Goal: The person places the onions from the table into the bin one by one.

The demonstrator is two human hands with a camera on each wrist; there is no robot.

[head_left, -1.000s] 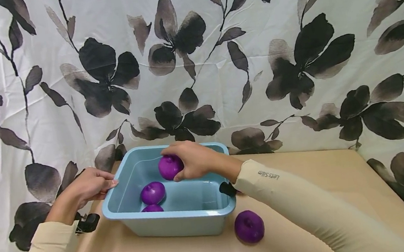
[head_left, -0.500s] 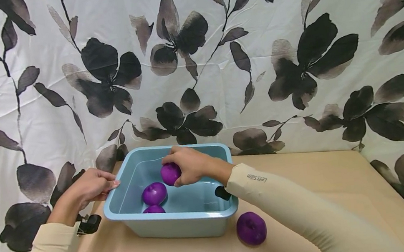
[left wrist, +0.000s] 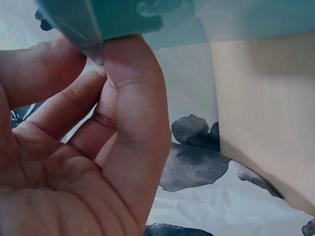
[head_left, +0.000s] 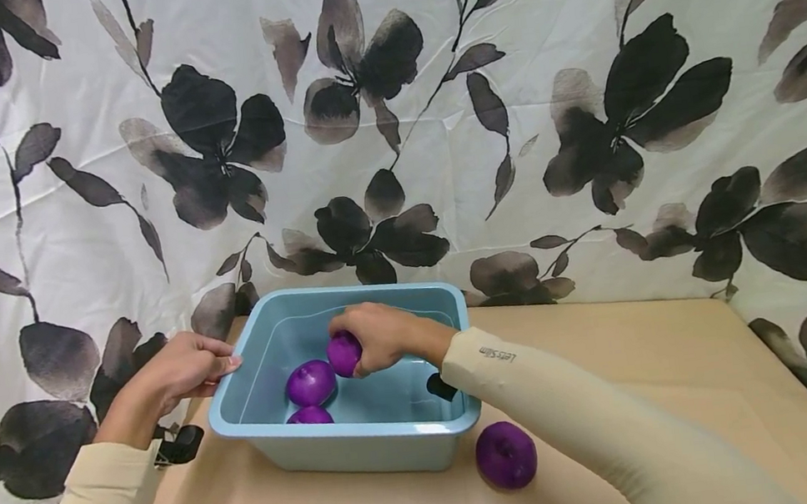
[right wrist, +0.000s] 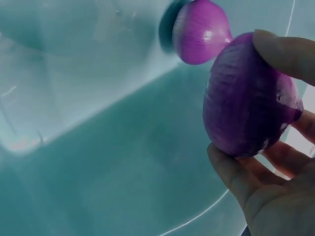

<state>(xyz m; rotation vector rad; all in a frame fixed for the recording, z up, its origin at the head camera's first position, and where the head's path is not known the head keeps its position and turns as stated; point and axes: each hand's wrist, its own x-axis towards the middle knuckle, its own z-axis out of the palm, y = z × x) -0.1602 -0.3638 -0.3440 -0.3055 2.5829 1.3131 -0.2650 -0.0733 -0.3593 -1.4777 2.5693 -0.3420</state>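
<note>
My left hand pinches the left rim of a light blue plastic tub; the left wrist view shows thumb and fingers meeting on that rim. Inside the tub, my right hand grips a purple onion by its sides, thumb opposite the fingers. A second onion lies just left of the held one, and a third onion is partly hidden by the tub's front wall. In the right wrist view, the held onion overlaps a brighter onion beyond it.
Another purple onion sits on the tan table covering, just outside the tub's front right corner. A white cloth with dark flowers hangs behind the table. My right forearm crosses over the tub's right rim.
My right hand has lowered the onion deeper into the tub, closer to the onion beside it. The left hand keeps its pinch on the rim. The head view has shifted slightly.
</note>
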